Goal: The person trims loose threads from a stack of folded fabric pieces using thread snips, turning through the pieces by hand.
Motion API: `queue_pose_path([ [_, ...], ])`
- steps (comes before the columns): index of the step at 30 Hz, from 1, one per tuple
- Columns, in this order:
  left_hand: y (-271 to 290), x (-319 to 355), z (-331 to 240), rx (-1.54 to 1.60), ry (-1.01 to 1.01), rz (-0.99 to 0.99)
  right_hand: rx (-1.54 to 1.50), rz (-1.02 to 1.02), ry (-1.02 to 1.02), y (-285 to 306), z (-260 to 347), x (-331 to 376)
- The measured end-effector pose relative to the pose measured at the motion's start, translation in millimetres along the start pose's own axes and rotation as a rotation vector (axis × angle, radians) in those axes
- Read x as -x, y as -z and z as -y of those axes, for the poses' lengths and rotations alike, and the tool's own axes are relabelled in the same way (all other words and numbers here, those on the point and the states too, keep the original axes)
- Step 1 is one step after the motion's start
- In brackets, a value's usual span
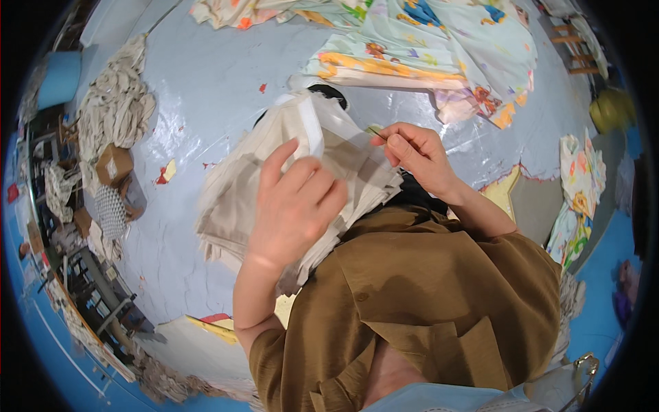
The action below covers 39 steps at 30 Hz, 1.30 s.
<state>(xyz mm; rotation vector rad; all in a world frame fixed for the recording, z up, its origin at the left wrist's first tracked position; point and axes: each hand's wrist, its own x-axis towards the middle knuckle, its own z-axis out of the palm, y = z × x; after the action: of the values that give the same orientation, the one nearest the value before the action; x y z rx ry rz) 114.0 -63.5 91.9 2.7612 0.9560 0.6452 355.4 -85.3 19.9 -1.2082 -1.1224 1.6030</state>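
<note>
A stack of beige cloth pieces [230, 185] lies across my lap, its edges layered and uneven. Along its top runs a white strip [312, 127]. My left hand [295, 206] is raised over the stack with its fingers apart and slightly blurred; nothing shows in it. On the other side, my right hand [420, 154] pinches a thin, dark, needle-like thing [375, 131] between thumb and forefinger. Its tip points up and left, above the cloth. The exact kind is too small to tell. Part of a black shoe [329, 93] shows beyond the stack.
Pale printed fabric [412, 48] spreads over the grey floor sheet [206, 82] ahead. A heap of beige cloth [120, 103] lies at left, near a cardboard box [114, 165] and a blue bin [60, 79]. More printed fabric [580, 192] lies at right, below an olive bundle [611, 110].
</note>
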Motion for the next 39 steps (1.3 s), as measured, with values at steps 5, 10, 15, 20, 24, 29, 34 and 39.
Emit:
queue_pose_path([
  [5,70.3,71.3,-40.4,-0.426,0.143,-0.002,0.033,0.119,0.061,-15.4,4.2,-10.3],
  [10,85.1,152.6,-64.3,-0.467,0.553,0.179,0.167,0.300,0.046,-36.9,0.9,-19.3],
  [15,53.1,177.1,-79.5,-0.200,0.660,0.197,0.434,0.379,0.101,-76.5,20.9,-27.2],
  [20,69.1,173.1,-69.3,-0.073,0.640,0.306,0.443,0.686,0.159,-108.9,3.5,-17.3],
  [24,92.2,177.9,-41.0,0.161,0.741,0.386,0.576,0.895,0.309,-117.8,-7.2,-4.2],
  [29,63.2,122.6,15.2,-0.306,0.752,-0.268,0.780,1.004,0.363,-122.1,-4.6,-4.8],
  [34,27.5,142.9,57.8,-0.073,0.983,-0.060,0.860,0.999,0.318,-113.9,-2.3,-4.3],
  [39,42.3,103.6,37.3,-0.427,0.911,-0.155,0.644,0.880,0.190,-80.6,1.3,-24.7],
])
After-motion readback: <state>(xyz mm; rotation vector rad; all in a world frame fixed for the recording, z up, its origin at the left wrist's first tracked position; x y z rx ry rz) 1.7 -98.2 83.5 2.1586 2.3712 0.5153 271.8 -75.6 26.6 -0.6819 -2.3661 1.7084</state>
